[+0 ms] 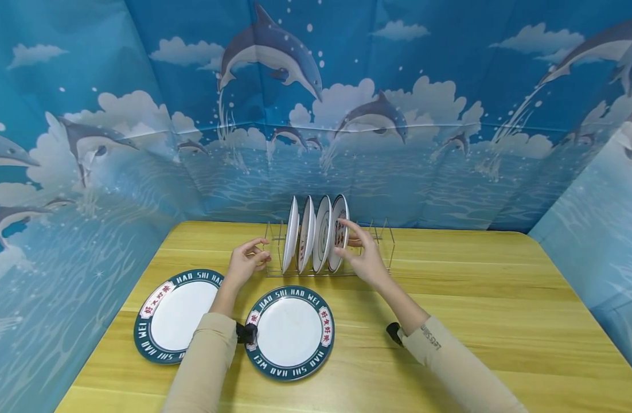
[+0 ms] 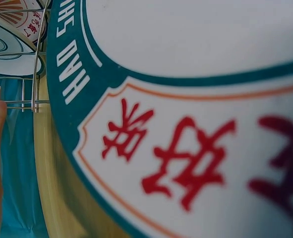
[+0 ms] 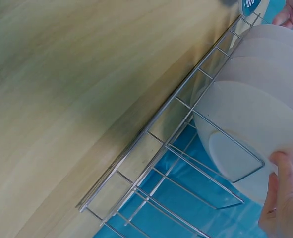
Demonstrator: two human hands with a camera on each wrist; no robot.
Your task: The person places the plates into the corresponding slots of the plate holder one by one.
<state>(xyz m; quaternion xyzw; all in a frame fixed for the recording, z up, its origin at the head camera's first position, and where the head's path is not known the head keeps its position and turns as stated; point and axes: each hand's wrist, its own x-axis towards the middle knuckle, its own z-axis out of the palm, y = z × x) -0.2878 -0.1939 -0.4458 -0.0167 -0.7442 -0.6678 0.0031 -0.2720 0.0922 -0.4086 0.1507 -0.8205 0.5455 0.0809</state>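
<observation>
Several plates stand on edge side by side in a wire dish rack at the back of the table. Spread over the rightmost plate is my right hand, thumb and forefinger apart; in the right wrist view a fingertip meets its plain white side. At the rack's left end my left hand has loosely bent fingers and holds nothing. Its fingers show beside a rack wire in the left wrist view; contact is unclear. A green-rimmed plate lies flat in front of the rack.
Another green-rimmed plate lies flat on the left, partly under my left forearm. The wooden table meets a blue dolphin-print backdrop behind the rack. Wire dividers rise to the right of the standing plates.
</observation>
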